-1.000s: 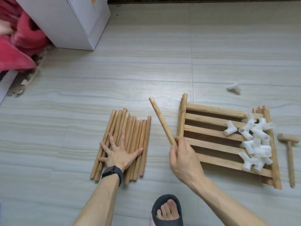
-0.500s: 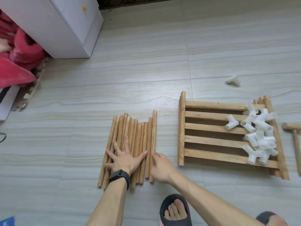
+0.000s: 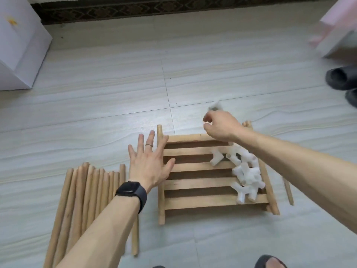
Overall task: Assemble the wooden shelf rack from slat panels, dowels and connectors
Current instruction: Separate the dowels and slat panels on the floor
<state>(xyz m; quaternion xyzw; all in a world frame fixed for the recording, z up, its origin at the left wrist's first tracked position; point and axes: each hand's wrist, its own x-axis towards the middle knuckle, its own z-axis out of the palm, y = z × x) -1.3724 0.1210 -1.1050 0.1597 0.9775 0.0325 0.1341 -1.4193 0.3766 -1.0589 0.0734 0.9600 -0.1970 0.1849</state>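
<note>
- Your left hand (image 3: pixel 149 163) is spread flat, fingers fanned wide, hovering over or resting on the left edge of the panel (image 3: pixel 201 182). I can't tell if it actually touches. Nothing is gripped in it.
- There's a ring (image 3: pixel 149 145) on one finger and a black watch (image 3: pixel 132 191) on that wrist. The watch face is dark, nothing readable.
- Your right hand (image 3: pixel 222 125) is out past the panel's top rail at about 1 o'clock from the panel's middle, fingers curled in loosely. A blurry white connector (image 3: pixel 215 106) sits right at your fingertips on the floor (image 3: pixel 116 93), but it's too smeared to say whether you're pinching it.
- The panel lies flat near the centre of the view, with a pile of white connectors (image 3: pixel 244 173) heaped on its right side.
- The dowels (image 3: pixel 90 200) lie in a tight row at 9 o'clock from the panel, partly under your left forearm.
- A thin wooden stick (image 3: pixel 288 191) lies just off the panel's right edge, at 3 o'clock.
- The white cabinet (image 3: pixel 19 51) at 10 o'clock has a small orange mark, too blurry to read. No other writing is visible anywhere.
</note>
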